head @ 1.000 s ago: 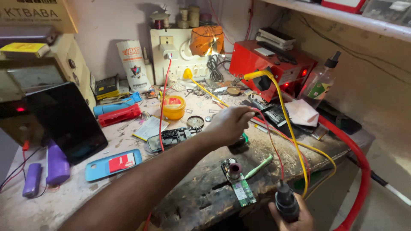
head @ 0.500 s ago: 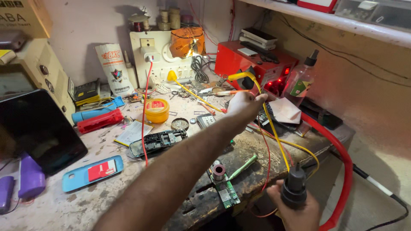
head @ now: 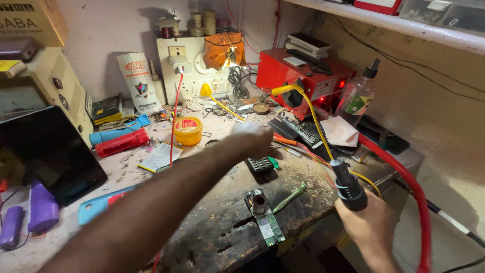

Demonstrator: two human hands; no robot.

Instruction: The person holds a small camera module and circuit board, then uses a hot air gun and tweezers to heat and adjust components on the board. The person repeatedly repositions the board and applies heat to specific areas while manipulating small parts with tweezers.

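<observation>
While the right hand [head: 371, 227] grips the black handle of a hot-air tool [head: 347, 186] at the near edge of the bench [head: 217, 237], fingers wrapped tight around it, the nozzle points up and a red hose [head: 404, 187] curves away from it toward the far side. Just left of that tool, a green circuit board [head: 265, 220] lies on the scorched bench top with a small metal cylinder [head: 259, 200] standing on it, and a green stick [head: 289, 197] rests beside the board, apart from it. Farther in, the left hand [head: 255, 139] reaches across the bench, knuckles up; its fingers curl downward, but whether they pinch anything cannot be told, since the hand hides its own fingertips. A dark keypad [head: 260, 165] lies just below and beside that hand. Left of the forearm sit a yellow tin [head: 188, 130], a red case [head: 121, 142] and a blue phone [head: 101, 205]. Beyond the left hand stands a red power unit [head: 303, 81] with a yellow cable [head: 313, 116] running from it, a spray bottle [head: 359, 96] next to it, and a white socket board [head: 189, 65] against the wall.
</observation>
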